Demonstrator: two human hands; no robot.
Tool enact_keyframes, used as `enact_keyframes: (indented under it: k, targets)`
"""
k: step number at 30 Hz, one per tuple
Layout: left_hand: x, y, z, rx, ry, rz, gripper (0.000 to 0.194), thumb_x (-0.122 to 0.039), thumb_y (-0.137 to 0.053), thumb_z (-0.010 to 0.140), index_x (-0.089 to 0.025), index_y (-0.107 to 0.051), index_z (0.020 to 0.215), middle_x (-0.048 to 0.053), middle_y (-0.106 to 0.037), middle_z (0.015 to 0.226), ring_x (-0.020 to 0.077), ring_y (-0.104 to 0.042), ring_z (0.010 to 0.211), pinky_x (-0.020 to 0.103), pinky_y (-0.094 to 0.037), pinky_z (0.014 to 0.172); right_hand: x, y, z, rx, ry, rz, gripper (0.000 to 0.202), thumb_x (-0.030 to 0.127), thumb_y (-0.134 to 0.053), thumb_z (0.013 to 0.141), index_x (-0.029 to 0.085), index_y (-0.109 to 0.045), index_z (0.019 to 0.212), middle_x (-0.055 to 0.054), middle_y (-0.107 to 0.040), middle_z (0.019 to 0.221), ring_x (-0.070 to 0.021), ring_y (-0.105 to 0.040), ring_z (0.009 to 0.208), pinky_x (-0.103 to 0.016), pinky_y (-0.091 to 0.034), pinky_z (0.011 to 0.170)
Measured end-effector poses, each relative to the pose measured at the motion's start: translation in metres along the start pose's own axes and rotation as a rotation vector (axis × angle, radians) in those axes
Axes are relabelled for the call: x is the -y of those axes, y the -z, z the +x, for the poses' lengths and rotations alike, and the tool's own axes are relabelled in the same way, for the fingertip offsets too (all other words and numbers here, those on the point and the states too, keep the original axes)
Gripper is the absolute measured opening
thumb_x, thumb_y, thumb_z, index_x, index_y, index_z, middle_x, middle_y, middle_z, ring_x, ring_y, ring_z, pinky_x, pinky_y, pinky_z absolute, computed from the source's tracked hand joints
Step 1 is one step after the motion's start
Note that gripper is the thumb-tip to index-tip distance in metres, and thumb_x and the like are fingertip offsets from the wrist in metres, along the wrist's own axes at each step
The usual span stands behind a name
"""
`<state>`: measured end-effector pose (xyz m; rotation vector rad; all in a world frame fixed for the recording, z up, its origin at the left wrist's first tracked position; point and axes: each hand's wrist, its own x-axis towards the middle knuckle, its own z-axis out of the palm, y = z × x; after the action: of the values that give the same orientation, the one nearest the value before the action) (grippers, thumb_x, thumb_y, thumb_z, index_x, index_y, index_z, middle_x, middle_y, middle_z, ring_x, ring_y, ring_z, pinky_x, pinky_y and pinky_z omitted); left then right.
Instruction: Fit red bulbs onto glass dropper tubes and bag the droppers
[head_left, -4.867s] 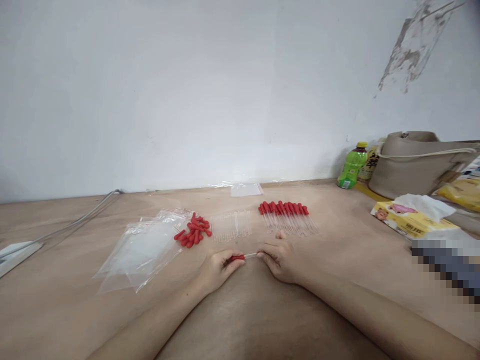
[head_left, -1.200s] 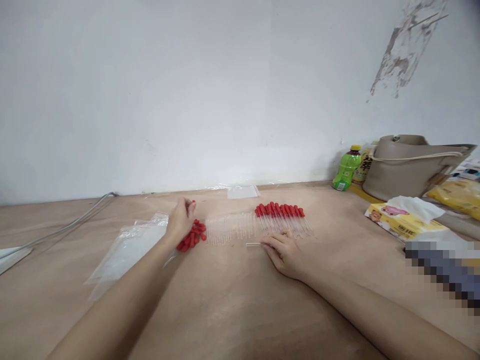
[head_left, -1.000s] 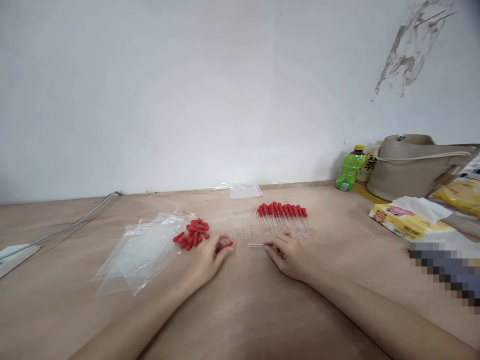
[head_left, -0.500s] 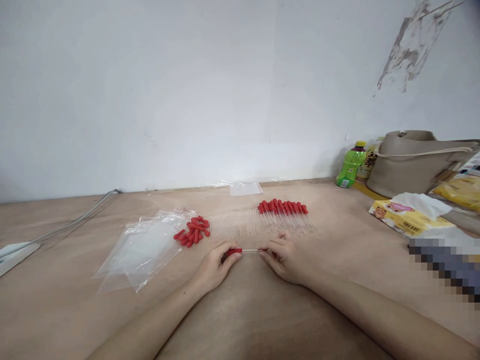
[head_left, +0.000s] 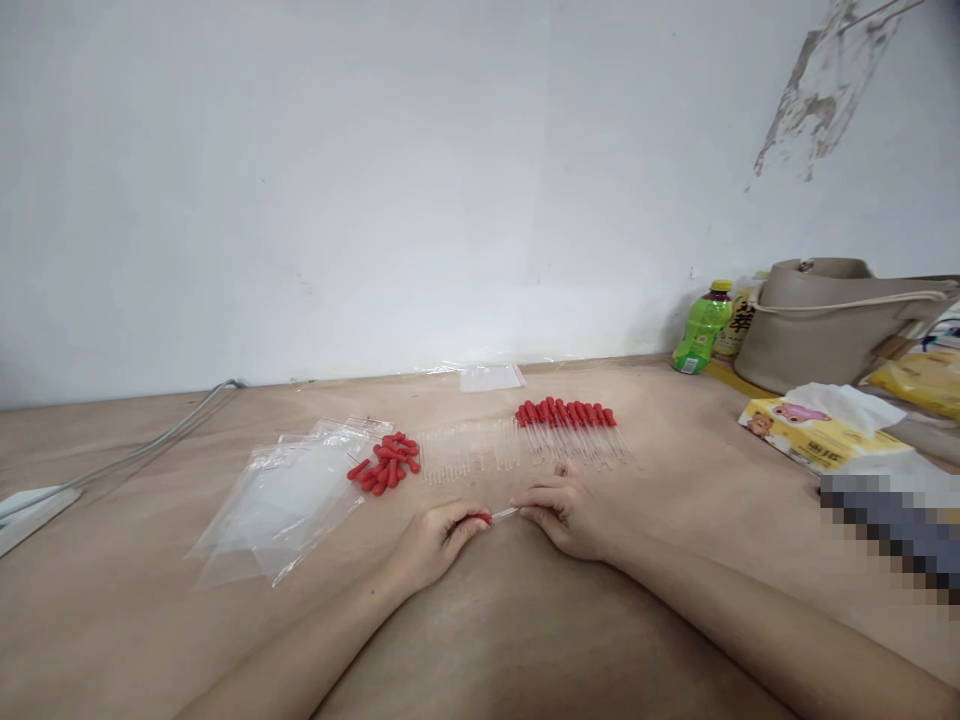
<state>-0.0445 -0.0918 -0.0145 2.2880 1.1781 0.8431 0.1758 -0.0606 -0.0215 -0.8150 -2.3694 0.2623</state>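
Observation:
My left hand (head_left: 439,540) is closed in a pinch around a red rubber bulb (head_left: 484,518), most of it covered by the fingers. From the bulb's mouth a clear dropper tube (head_left: 504,514) runs across to my right hand (head_left: 562,510), whose thumb and fingers grip its other end. How far the tube sits inside the bulb cannot be made out. Behind my left hand lies a pile of loose red bulbs (head_left: 386,463). Several bare clear tubes (head_left: 450,455) lie in a row beside it. Beyond my right hand is a row of droppers with red bulbs fitted (head_left: 566,415).
Clear zip bags (head_left: 270,510) overlap on the left of the table (head_left: 135,620), near a grey cable (head_left: 165,435). A white-looking packet (head_left: 491,378) lies by the wall. At right stand a green bottle (head_left: 703,330), a beige bag (head_left: 817,330) and a tissue pack (head_left: 817,430).
My hands are closer together, and less of the tube shows between them. The left hand has shifted slightly right and toward me; the tube now tilts a little.

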Motion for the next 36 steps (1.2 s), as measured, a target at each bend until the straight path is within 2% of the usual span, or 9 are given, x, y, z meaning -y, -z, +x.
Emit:
enact_keyframes:
  k: [9,14,21,32,36]
  targets:
    - [0.004,-0.003,-0.001,-0.014,0.02,0.055,0.02,-0.03,-0.045,0.085,-0.02,-0.062,0.088,0.001,-0.063,0.082,0.0136,-0.057,0.075,0.022,-0.044,0.069,0.007,-0.002,-0.002,-0.082,0.045,-0.161,0.02,0.018,-0.041,0.084,0.021,-0.061,0.083,-0.001,-0.062,0.071,-0.0107,-0.049,0.061,-0.03,-0.022,0.07]
    - [0.003,-0.002,-0.001,0.003,-0.012,0.076,0.019,-0.029,-0.045,0.085,-0.02,-0.061,0.088,0.001,-0.063,0.081,0.0131,-0.057,0.074,0.022,-0.043,0.069,0.009,-0.006,-0.001,-0.075,0.06,-0.173,0.021,0.017,-0.04,0.083,0.019,-0.059,0.077,0.0,-0.06,0.066,-0.0097,-0.045,0.057,-0.029,-0.022,0.067]
    - [0.003,-0.001,-0.001,0.02,-0.055,0.102,0.022,-0.031,-0.041,0.086,-0.019,-0.06,0.087,0.002,-0.062,0.079,0.0138,-0.056,0.071,0.024,-0.043,0.066,0.013,-0.008,0.002,-0.01,0.047,-0.193,0.02,0.016,-0.039,0.081,0.018,-0.057,0.073,0.0,-0.06,0.066,-0.0102,-0.046,0.058,-0.029,-0.021,0.066]
    - [0.003,-0.002,-0.001,0.009,-0.144,0.157,0.018,-0.025,-0.043,0.086,-0.018,-0.059,0.086,0.002,-0.061,0.076,0.0131,-0.055,0.068,0.023,-0.043,0.063,0.019,-0.016,0.004,0.056,-0.019,-0.208,0.023,0.019,-0.036,0.083,0.017,-0.05,0.065,0.0,-0.06,0.063,-0.0104,-0.046,0.055,-0.028,-0.024,0.063]
    - [0.001,0.0,0.003,0.036,-0.153,0.208,0.021,-0.026,-0.04,0.087,-0.017,-0.059,0.086,0.003,-0.061,0.076,0.014,-0.055,0.069,0.024,-0.043,0.064,0.021,-0.006,0.006,0.123,-0.047,-0.186,0.024,0.019,-0.037,0.084,0.017,-0.05,0.064,0.0,-0.06,0.062,-0.0104,-0.047,0.053,-0.029,-0.028,0.065]
